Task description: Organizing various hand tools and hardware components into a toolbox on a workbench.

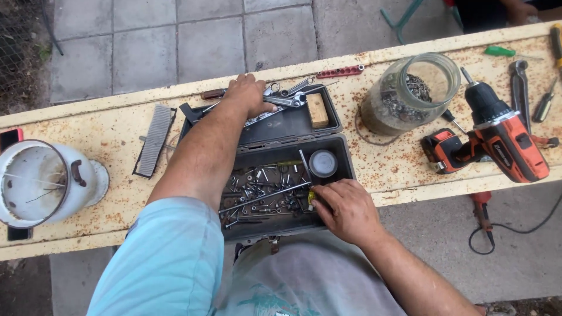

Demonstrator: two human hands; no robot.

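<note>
Your left hand (pixel 249 93) grips wrenches (pixel 284 100) in the lid, right hand (pixel 345 208) pinches a small yellow-handled tool (pixel 310 198); the open toolbox (pixel 345 153) may tip.

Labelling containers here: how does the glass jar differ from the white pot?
The glass jar is clear and partly filled with small metal bits; the white pot is opaque and looks nearly empty. The jar is on the bench's right part near the drill; the pot is at the left end. Both are open-topped, tipped toward the camera.
</note>
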